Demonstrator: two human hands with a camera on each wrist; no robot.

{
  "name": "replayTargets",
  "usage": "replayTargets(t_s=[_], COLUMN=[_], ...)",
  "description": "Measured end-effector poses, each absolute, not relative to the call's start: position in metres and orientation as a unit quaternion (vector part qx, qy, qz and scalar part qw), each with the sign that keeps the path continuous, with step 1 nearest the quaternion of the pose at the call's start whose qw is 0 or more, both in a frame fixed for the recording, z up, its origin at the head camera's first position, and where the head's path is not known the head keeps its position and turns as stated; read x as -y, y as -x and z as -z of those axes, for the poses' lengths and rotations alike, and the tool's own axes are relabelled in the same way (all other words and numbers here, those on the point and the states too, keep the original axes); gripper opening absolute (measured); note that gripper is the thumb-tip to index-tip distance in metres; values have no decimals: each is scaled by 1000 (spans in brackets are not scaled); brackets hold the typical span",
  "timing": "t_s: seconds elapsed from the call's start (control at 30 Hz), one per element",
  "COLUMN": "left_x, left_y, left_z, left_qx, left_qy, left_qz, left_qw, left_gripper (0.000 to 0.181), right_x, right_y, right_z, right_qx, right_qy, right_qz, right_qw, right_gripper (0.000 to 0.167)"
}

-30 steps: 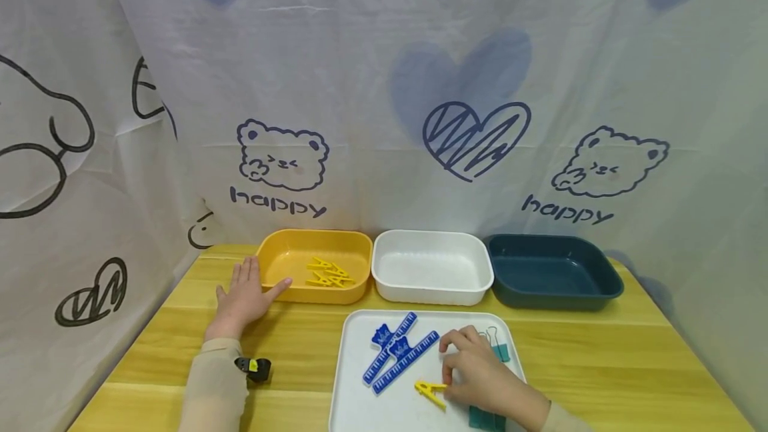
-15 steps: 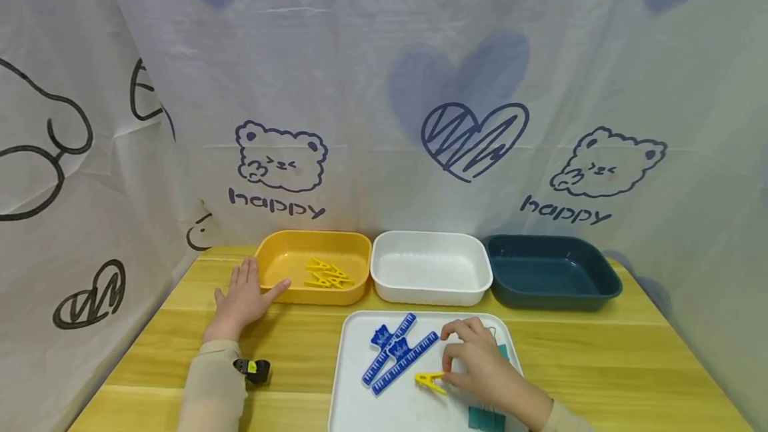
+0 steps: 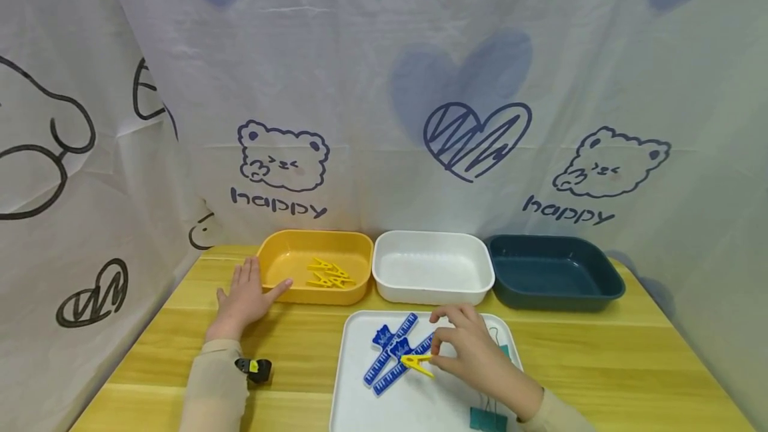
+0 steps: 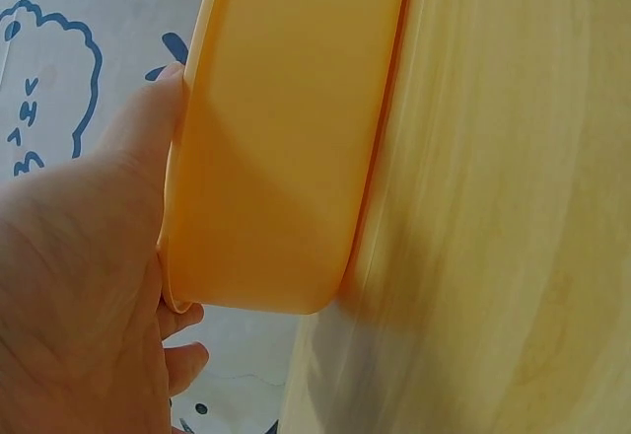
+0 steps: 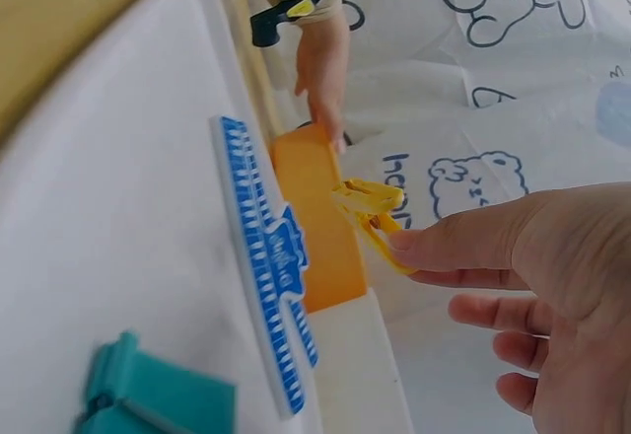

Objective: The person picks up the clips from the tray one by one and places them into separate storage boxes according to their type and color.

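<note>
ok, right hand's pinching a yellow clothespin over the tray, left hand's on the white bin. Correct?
One fix: the left hand is on the yellow bin, as the head and left wrist views show. The right hand does pinch a yellow clothespin over the tray.

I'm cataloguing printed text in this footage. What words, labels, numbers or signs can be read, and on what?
"happy": backdrop, under the left bear
"happy": backdrop, under the right bear
Blue clips: white lettering, too small to read
Strap: nothing legible on its yellow patch
No numbers readable.
</note>
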State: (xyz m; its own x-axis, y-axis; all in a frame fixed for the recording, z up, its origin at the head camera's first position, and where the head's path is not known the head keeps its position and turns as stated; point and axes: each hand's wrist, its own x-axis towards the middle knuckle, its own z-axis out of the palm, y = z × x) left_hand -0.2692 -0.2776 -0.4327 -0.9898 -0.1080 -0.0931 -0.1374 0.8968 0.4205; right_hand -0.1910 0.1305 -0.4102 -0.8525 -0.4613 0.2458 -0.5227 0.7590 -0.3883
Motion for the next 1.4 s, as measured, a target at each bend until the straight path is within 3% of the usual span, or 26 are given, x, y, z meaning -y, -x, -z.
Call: replayTargets(t_s=[0.67,1.4], left_x=[279,280], left_y=[269,272], left_z=[435,436], left_qx=[-971,-972], left_qy=[61,59], left_qz=[-228,-226], left_qw=[28,23], left_gripper=[112,114], right_x=[-93,-43], right_y=[205,234], right_z=[387,377], right_qx=[914,890], right_qy=[-264,-196], right_qz=[-282,-368], right_qw=[125,186], right_gripper=[19,16])
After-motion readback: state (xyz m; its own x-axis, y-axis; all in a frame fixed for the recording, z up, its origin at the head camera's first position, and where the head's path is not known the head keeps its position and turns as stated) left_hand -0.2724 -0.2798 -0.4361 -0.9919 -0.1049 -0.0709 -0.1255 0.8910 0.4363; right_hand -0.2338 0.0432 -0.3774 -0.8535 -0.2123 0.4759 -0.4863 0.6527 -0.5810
